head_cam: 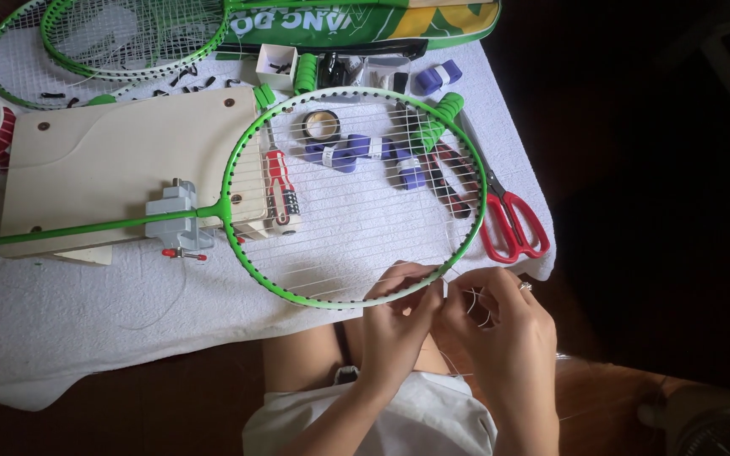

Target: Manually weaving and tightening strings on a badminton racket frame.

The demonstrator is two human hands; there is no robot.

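- Table (86, 338): covered with a white cloth, it bears a wooden jig (111, 160).
- Racket (348, 194): green frame, clamped at the throat on the jig, its head over tape rolls and a screwdriver (279, 181); scissors (509, 224) lie just beside it.
- Left hand (394, 325): fingers pinch the near rim.
- Right hand (509, 329): pinches thin white string (475, 304) at the rim.
- Step, by my judgement: threading string through a rim hole; the next move calls for a fine, steady pull.
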